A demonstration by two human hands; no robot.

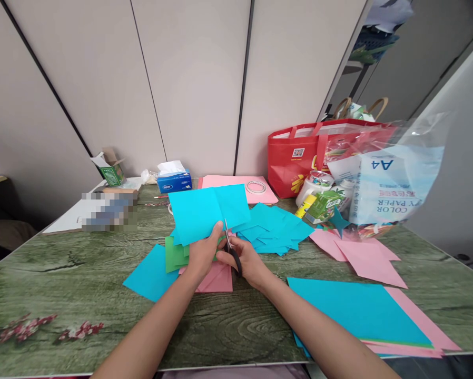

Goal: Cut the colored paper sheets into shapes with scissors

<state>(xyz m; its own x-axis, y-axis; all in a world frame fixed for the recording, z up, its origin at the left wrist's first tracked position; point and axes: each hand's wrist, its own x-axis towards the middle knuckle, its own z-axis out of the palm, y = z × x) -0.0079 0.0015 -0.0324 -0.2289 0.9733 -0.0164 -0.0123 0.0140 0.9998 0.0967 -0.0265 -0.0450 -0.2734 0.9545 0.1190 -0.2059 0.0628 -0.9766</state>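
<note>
Held up over the table is a sheet of blue paper [197,213] with a crease or cut line running down it. My left hand [205,250] pinches its lower edge, thumb on top. My right hand [244,263] has its fingers through the black handles of a pair of scissors [227,239], whose blades point up at the sheet's lower edge. Beneath my hands lie green paper pieces [175,255] and pink paper pieces [216,279]. A blue piece [153,273] rests to the left, and a pile of cut blue pieces [274,226] spreads behind my right hand.
At the front right lies a stack of large blue and pink sheets [355,310], with pink pieces [368,258] behind it. A red bag [289,158], a clear A4 paper packet [394,184] and a yellow glue stick [305,206] stand back right. A tissue box [174,181] sits at the back.
</note>
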